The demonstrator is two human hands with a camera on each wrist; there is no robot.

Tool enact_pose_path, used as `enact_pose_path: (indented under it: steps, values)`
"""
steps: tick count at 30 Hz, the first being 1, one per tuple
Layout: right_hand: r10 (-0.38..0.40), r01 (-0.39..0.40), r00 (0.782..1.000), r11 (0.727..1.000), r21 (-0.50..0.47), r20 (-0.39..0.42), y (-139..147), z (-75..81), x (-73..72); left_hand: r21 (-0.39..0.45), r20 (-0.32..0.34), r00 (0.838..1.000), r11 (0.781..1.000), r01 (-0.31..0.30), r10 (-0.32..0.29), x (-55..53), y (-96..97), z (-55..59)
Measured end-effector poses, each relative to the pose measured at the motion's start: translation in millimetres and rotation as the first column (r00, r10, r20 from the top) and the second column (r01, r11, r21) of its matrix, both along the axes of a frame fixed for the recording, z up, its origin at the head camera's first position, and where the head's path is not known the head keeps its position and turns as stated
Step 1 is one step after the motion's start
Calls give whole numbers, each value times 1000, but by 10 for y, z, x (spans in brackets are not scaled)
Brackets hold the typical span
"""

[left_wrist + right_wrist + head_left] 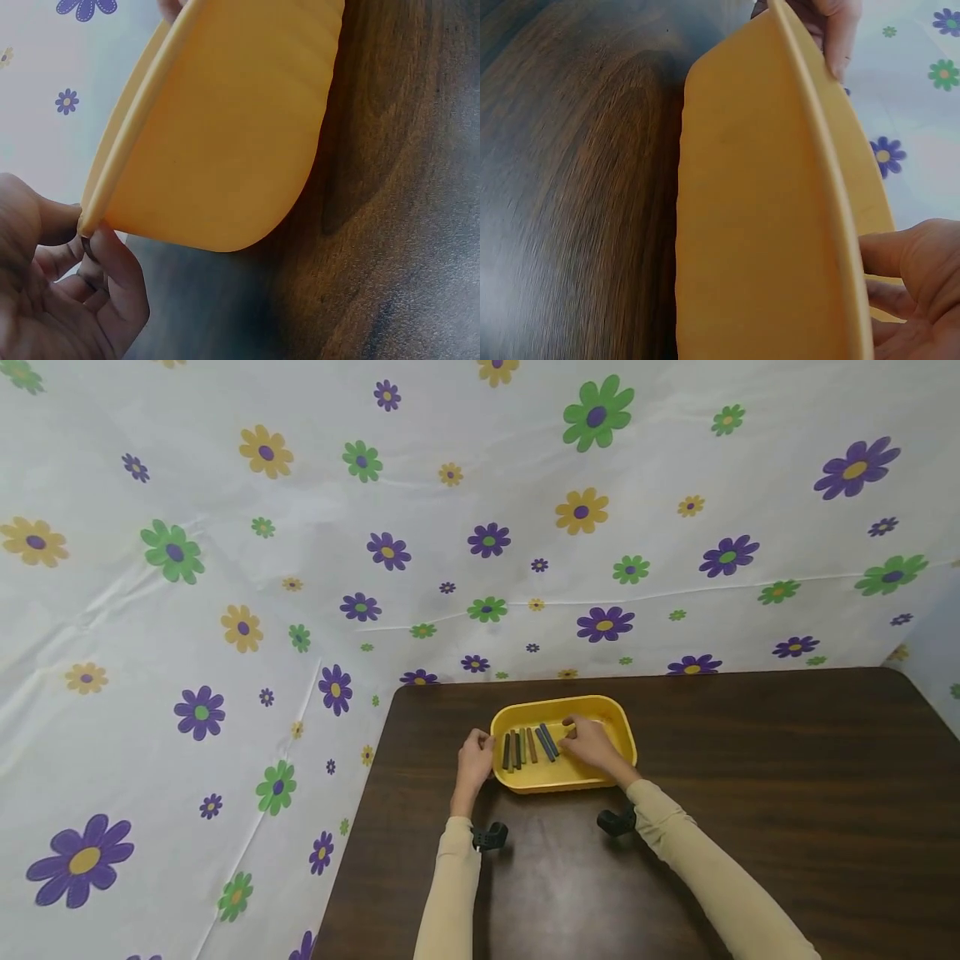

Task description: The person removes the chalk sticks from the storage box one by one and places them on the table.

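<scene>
A yellow plastic tray (592,782) stands on the dark wooden table. Inside it, several short crayon-like sticks (522,748) lie side by side in dark, green and brown tones, with two blue sticks (547,742) to their right. My left hand (475,762) is at the tray's left end; in the left wrist view its thumb and fingers pinch the rim (94,214). My right hand (591,745) reaches over the near rim into the tray, thumb and forefinger apart just right of the blue sticks. In the right wrist view its fingertips (877,251) are partly hidden behind the tray wall.
The brown table (750,793) extends far to the right and toward me. A white flower-patterned sheet (517,577) covers the wall behind and on the left. Black wrist devices (490,837) sit below both hands.
</scene>
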State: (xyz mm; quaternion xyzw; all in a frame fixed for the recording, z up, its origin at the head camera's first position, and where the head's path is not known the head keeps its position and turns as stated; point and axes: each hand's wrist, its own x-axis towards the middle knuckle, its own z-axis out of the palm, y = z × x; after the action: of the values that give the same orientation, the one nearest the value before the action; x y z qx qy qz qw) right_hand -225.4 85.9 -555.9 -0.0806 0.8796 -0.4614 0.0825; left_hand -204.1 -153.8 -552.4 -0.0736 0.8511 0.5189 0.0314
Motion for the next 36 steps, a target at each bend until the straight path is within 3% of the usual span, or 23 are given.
enact_pose_path:
  steps: [14,19,27,36]
  values:
    - [-67,66,998,995,69,13,-322,-83,-123,0,10,999,999,-35,35,8,45,15]
    - [-88,90,996,991,103,-18,-397,-118,-136,5,-2,998,998,-56,56,26,56,9]
    - [-61,77,995,975,209,-85,-537,-221,-146,12,-17,997,997,-77,78,26,60,-59]
    - [-55,72,996,968,241,-75,-641,-194,-146,-4,-41,996,997,-78,78,3,53,-64]
